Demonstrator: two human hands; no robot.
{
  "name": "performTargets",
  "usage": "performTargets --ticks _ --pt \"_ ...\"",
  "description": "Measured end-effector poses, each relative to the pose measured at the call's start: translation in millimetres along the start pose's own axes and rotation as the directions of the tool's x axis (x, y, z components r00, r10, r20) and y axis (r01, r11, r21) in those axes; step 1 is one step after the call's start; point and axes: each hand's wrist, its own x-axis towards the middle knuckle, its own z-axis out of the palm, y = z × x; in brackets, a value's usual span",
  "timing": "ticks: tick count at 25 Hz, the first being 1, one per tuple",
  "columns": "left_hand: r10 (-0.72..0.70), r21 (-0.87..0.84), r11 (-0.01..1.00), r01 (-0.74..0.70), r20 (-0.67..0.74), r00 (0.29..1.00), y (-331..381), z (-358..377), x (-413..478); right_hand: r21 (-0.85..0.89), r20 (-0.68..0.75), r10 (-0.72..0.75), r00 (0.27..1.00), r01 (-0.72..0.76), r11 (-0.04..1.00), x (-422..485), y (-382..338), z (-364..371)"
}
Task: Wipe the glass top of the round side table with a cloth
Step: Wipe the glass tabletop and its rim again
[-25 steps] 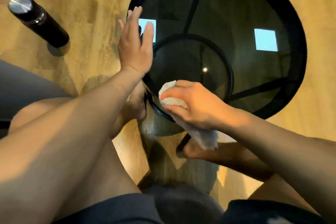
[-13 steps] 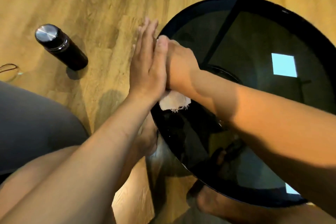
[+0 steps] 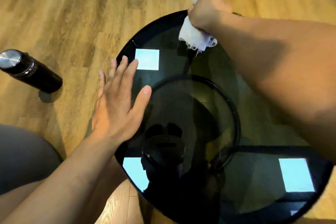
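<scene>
The round side table (image 3: 156, 27) has a dark glass top in a black rim, with bright square reflections on it. My right hand (image 3: 205, 9) grips a white frayed cloth (image 3: 192, 36) at the table's far edge, its loose end trailing on the glass. My left hand (image 3: 118, 102) is flat with fingers spread, lying over the table's left edge. Whether its palm touches the glass I cannot tell.
A black bottle with a silver cap (image 3: 29, 71) stands on the wooden floor (image 3: 72, 14) to the left of the table. A grey cushion or seat (image 3: 21, 156) sits at the lower left. My legs lie below the table's near edge.
My right hand has swept the cloth from the table's left edge round to its far edge. The left hand has stayed by the left rim, fingers now spread.
</scene>
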Motion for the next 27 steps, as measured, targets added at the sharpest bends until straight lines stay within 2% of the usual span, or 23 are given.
performTargets --ticks 6,10,14,17,21,23,25,27 --pt "0.000 0.089 0.996 -0.003 0.034 0.999 8 -4 -3 -0.192 0.027 0.292 0.956 -0.281 0.940 -24 131 -55" --pt "-0.004 0.112 0.994 -0.005 0.083 0.997 11 -7 -4 -0.294 0.071 0.423 0.903 -0.386 0.874 -113 204 -84" --pt "0.048 0.108 0.993 -0.056 0.079 0.996 12 -5 -16 -0.312 0.091 0.470 0.878 -0.423 0.851 -235 223 -89" --pt "0.058 0.079 0.995 -0.063 0.064 0.996 11 -2 -23 -0.261 0.144 0.472 0.870 -0.427 0.866 -323 201 -82" --pt "0.117 0.026 0.992 -0.121 0.124 0.985 17 -1 -46 -0.143 0.234 0.440 0.867 -0.417 0.898 -403 120 -65" --pt "0.163 0.014 0.986 -0.168 0.164 0.973 21 -5 -62 -0.067 0.293 0.382 0.877 -0.379 0.923 -420 74 -54" --pt "0.195 0.116 0.970 -0.214 0.156 0.968 24 -14 -79 0.021 0.352 0.345 0.870 -0.376 0.927 -422 29 -40" --pt "0.150 0.150 0.975 -0.162 0.091 0.985 29 -24 -97 0.181 0.417 0.291 0.861 -0.392 0.902 -412 -11 -28"
